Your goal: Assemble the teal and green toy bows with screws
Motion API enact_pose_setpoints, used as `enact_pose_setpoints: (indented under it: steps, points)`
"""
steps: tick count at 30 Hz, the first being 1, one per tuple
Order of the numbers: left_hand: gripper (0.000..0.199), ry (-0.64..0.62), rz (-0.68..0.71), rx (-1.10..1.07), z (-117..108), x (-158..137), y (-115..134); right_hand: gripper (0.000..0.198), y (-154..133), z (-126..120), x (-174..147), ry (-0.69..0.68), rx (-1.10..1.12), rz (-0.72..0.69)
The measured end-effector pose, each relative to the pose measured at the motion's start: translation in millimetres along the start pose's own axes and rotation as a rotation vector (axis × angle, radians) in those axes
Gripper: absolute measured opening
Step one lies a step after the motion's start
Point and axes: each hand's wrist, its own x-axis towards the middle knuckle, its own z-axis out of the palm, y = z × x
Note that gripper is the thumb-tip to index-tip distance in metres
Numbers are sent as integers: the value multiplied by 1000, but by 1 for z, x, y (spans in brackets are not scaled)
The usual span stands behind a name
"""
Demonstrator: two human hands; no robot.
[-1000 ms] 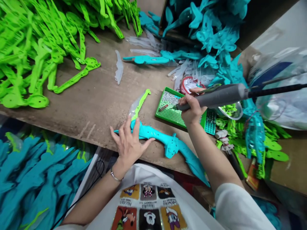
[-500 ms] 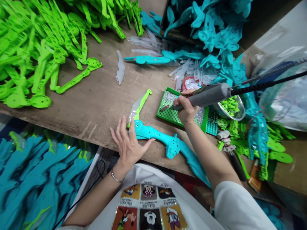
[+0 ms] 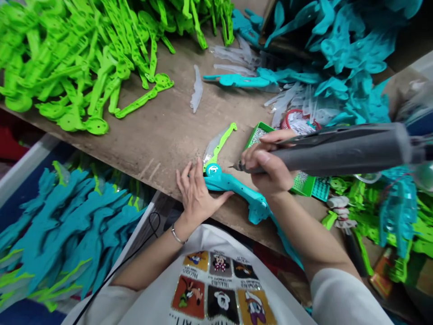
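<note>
On the brown worktable lies a long teal plastic part [image 3: 237, 186], its far right end running under my right forearm. From its round left end a thin lime-green arm [image 3: 221, 143] with a clear plastic blade [image 3: 210, 148] sticks up and away. My left hand [image 3: 199, 194] lies over that left end, fingers spread, thumb stretched along the near side. Wrapped in my right hand [image 3: 272, 169] is a grey electric screwdriver [image 3: 341, 149]. Its bit points left, just above and right of the round end, apart from it. Behind my right hand, a green tray [image 3: 259, 131] of small metal screws is partly hidden.
Lime-green parts [image 3: 84, 58] are heaped at the back left. Teal parts [image 3: 355, 49] fill a box at the back right. A red basket [image 3: 293, 118] stands behind the screwdriver. Below the table edge at left, a bin holds teal pieces [image 3: 67, 225]. A loose clear blade [image 3: 196, 90] lies mid-table.
My right hand has brought the screwdriver from the screw tray toward the teal part's round end. My left hand stays on the part. The whole view has shifted.
</note>
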Motion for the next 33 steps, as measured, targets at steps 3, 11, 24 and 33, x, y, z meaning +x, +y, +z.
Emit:
enact_pose_setpoints:
  steps: [3, 11, 24, 33]
  points:
    - [122, 20, 2, -7, 1, 0, -1, 21, 16, 15, -11, -105, 52, 81]
    - [120, 19, -2, 0, 2, -1, 0, 23, 35, 15, -18, -200, -82, 200]
    - [127, -7, -50, -28, -3, 2, 1, 32, 30, 25, 4, -462, -46, 276]
    - [132, -48, -54, -7, -3, 2, -2, 32, -25, -40, -22, 90, -226, 272]
